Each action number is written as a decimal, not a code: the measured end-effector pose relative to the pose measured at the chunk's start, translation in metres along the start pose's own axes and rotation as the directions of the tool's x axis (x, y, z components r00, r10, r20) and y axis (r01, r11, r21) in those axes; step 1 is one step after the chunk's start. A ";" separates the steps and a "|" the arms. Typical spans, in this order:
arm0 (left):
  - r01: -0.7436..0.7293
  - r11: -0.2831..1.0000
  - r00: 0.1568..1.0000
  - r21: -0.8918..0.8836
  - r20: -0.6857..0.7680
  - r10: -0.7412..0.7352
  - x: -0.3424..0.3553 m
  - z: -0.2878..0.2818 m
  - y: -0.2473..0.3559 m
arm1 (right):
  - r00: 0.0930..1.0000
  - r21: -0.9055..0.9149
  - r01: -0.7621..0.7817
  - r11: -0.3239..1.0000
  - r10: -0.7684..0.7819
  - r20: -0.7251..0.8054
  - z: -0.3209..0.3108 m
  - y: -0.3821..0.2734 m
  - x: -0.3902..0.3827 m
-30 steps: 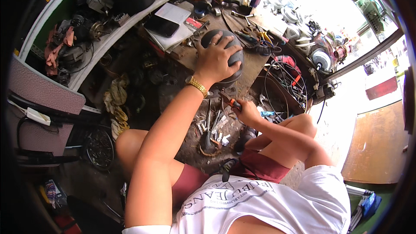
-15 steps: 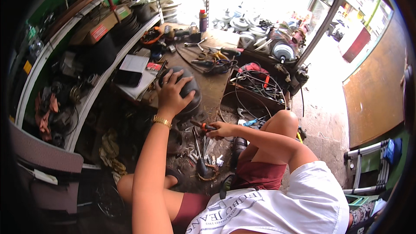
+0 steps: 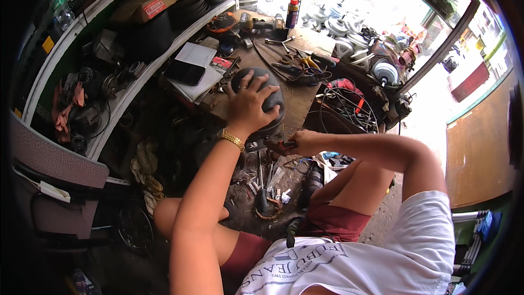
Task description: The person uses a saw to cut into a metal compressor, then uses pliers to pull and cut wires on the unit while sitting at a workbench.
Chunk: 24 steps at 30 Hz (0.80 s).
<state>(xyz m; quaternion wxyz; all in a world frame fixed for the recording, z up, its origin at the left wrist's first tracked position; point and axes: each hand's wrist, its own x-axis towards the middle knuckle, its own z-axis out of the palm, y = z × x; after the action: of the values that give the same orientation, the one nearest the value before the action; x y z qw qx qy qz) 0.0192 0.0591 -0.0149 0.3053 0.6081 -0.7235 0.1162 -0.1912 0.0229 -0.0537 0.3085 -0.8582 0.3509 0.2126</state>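
Observation:
A black, rounded casing (image 3: 277, 98) stands at the near edge of the wooden workbench (image 3: 297, 101). Over its top spread the curved fingers of my left hand (image 3: 254, 104), gripping it. My right hand (image 3: 308, 143) is closed round a hand tool (image 3: 281, 146) with orange-red and dark grips, apparently pliers. The tool's dark end points left, just below the casing; whether it touches the casing cannot be made out. Under my hands, a long thin tool with a dark handle (image 3: 262, 201) rests on the floor among small scraps.
A phone (image 3: 185, 72) and papers (image 3: 195, 54) lie left of the casing. Pliers and cutters (image 3: 308, 64), a spray can (image 3: 292, 13) and a cordless drill (image 3: 262, 23) lie farther back. An open drawer (image 3: 341, 120) holds cables. Shelves (image 3: 128, 90) of parts run along the left.
The view has shifted, so the bench sits higher and farther right. My right hand has brought the tool closer under the casing. My left hand stays on the casing.

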 end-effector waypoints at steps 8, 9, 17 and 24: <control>-0.005 0.998 0.999 -0.070 -0.044 0.002 -0.001 0.006 -0.009 | 0.861 -0.249 -0.245 0.937 0.328 0.388 -0.056 -0.044 0.036; -0.044 0.998 0.996 -0.044 -0.076 0.040 -0.001 0.003 -0.011 | 0.868 -0.147 -0.267 0.952 0.304 0.394 -0.052 -0.042 0.030; -0.201 0.957 0.978 -0.211 0.015 0.209 0.009 -0.002 -0.030 | 0.985 0.644 -0.048 0.763 0.144 -0.098 0.103 -0.025 0.019; -0.164 0.968 0.983 -0.190 0.045 0.176 0.002 -0.007 -0.036 | 0.970 0.638 0.063 0.767 0.104 -0.221 0.098 -0.038 0.023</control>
<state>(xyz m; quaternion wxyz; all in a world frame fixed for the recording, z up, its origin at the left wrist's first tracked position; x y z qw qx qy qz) 0.0553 0.0532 -0.0154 0.3271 0.5161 -0.7896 0.0554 -0.1632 0.0999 -0.1231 0.5349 -0.7169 0.4466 -0.0233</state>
